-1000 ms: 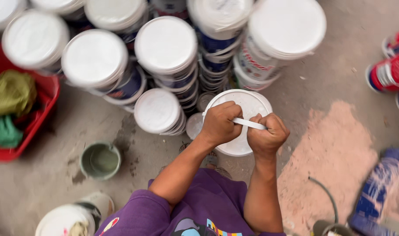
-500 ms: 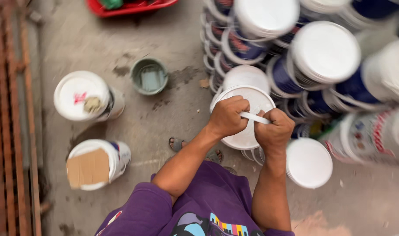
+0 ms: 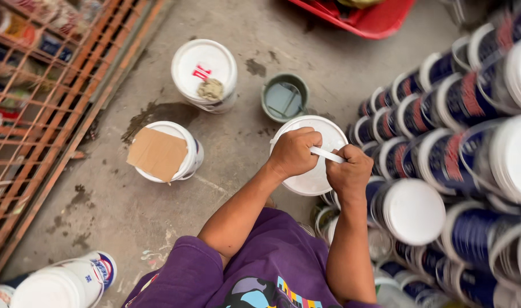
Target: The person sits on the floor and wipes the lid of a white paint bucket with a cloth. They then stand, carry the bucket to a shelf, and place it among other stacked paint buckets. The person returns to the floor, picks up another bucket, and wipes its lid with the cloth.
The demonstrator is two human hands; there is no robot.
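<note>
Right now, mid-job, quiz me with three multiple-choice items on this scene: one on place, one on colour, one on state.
1. Where does the cardboard piece lie?
A. on a white bucket's lid
B. on the floor
C. in the red tub

2. What colour is the small round pot by the held bucket?
A. yellow
B. grey-green
C. black

3. How is the white handle strip held?
A. by both hands
B. by one hand
C. lying loose

Answers:
A, it covers the lid.
B, its rim shows grey-green.
A, left hand and right hand both grip it.

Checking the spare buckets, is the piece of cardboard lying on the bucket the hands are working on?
No, the cardboard lies on another bucket standing apart to the left.
</note>
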